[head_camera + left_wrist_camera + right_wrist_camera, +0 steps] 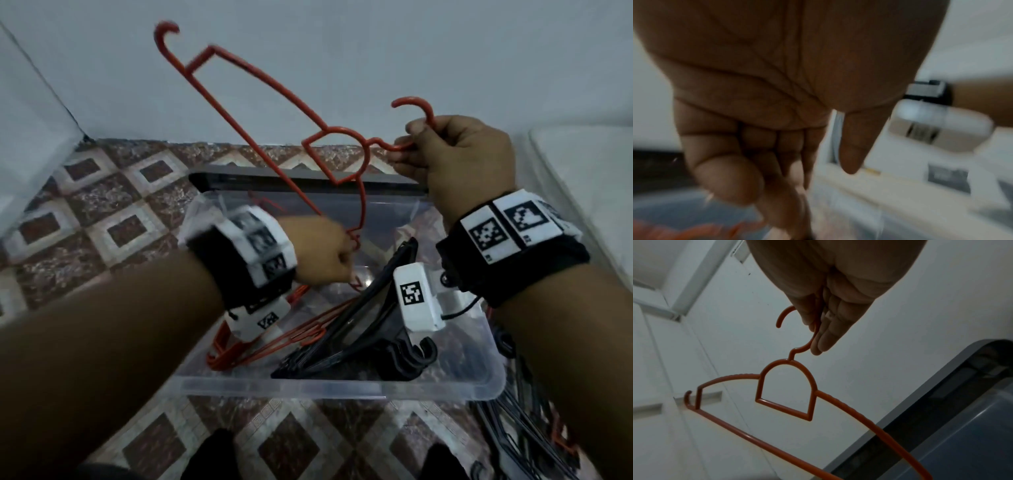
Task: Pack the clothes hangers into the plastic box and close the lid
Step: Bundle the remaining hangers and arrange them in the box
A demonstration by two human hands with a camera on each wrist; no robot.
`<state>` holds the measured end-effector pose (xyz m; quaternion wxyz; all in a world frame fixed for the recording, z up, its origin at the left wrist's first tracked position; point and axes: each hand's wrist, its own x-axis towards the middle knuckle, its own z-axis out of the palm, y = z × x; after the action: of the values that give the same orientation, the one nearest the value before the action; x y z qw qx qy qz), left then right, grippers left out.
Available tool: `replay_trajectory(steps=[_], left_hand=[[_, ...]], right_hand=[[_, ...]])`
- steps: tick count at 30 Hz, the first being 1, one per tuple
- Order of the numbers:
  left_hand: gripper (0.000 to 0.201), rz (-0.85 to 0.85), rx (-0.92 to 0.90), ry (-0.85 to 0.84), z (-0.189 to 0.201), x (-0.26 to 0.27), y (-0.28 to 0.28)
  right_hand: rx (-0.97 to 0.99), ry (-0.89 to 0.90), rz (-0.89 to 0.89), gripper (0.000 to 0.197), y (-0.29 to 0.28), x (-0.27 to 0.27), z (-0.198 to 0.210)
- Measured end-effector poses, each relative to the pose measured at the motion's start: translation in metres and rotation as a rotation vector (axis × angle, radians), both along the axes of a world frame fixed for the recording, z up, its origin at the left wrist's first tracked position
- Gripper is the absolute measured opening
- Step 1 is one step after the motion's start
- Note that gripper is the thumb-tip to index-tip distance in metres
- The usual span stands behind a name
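1. Floor [113, 192]: patterned brown and white tiles, a pale wall behind it.
2. Clear plastic box [342, 389] sits open on the floor in front of me, under both my wrists.
3. Dark lid [308, 180] lies at the far side of the box, against the wall; it is off.
4. Black hangers [359, 346] are stacked inside the box, right of centre, hooks toward me.
5. Red hangers [267, 342] lie inside the box, left of the black stack and touching it.
6. More black hangers [524, 411] are piled on the floor just outside the box's right edge.
7. Red hanger [274, 113] is up in the air over the box, tilted, one end high against the wall, the other end down by my left hand.
8. My right hand [459, 154] holds that hanger by its hook; thumb and fingers [824, 339] pinch the hook's stem.
9. My left hand [322, 253] is over the box at the hanger's low end, fingers curled, blurred; I cannot tell if they grip it.
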<state>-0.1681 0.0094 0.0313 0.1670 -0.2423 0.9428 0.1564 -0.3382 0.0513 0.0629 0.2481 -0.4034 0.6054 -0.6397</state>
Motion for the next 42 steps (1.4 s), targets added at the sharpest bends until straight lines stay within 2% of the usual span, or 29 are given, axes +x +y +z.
replay_trajectory(steps=[2, 4, 8, 10, 13, 14, 18, 22, 27, 32, 34, 37, 42], left_hand=[[0.043, 0.183, -0.052, -0.012, -0.051, -0.003, -0.008], [0.056, 0.359, -0.116, 0.074, -0.083, -0.003, -0.016], [0.065, 0.542, -0.187, 0.218, -0.109, -0.003, -0.027], [0.058, 0.563, -0.172, 0.250, -0.112, -0.002, -0.027], [0.030, 0.553, -0.178, 0.291, -0.111, -0.001, -0.028], [0.027, 0.544, -0.198, 0.319, -0.108, -0.001, -0.028], [0.029, 0.533, -0.284, 0.498, -0.090, -0.001, -0.024], [0.036, 0.495, -0.363, 0.520, -0.067, -0.001, -0.015], [0.022, 0.383, -0.308, 0.665, -0.041, -0.011, 0.007], [0.025, 0.237, -0.242, 0.729, -0.030, -0.013, 0.016], [0.020, 0.253, -0.232, 0.762, -0.029, -0.011, 0.014], [0.019, 0.246, -0.215, 0.731, -0.028, -0.009, 0.011], [0.020, 0.231, -0.198, 0.681, -0.029, -0.007, 0.005]], right_hand=[[-0.038, -0.054, 0.034, 0.013, 0.002, 0.008, 0.008], [-0.069, -0.058, 0.060, 0.013, 0.003, 0.016, 0.015], [-0.104, -0.064, 0.081, 0.013, 0.004, 0.024, 0.026], [-0.117, -0.077, 0.083, 0.013, 0.005, 0.026, 0.029], [-0.145, -0.071, 0.071, 0.012, 0.006, 0.027, 0.031], [-0.151, -0.053, 0.061, 0.012, 0.006, 0.026, 0.030], [-0.125, 0.050, 0.047, 0.010, 0.008, 0.025, 0.022], [-0.149, 0.016, 0.054, 0.010, 0.007, 0.023, 0.016], [-0.127, 0.012, 0.069, 0.009, 0.005, 0.018, 0.003], [-0.016, 0.074, 0.107, 0.009, 0.008, 0.005, -0.009], [0.049, 0.183, 0.134, 0.009, 0.010, 0.000, -0.013], [0.138, 0.439, 0.110, 0.012, 0.012, -0.006, -0.018], [0.173, 0.570, 0.066, 0.016, 0.014, -0.011, -0.018]])
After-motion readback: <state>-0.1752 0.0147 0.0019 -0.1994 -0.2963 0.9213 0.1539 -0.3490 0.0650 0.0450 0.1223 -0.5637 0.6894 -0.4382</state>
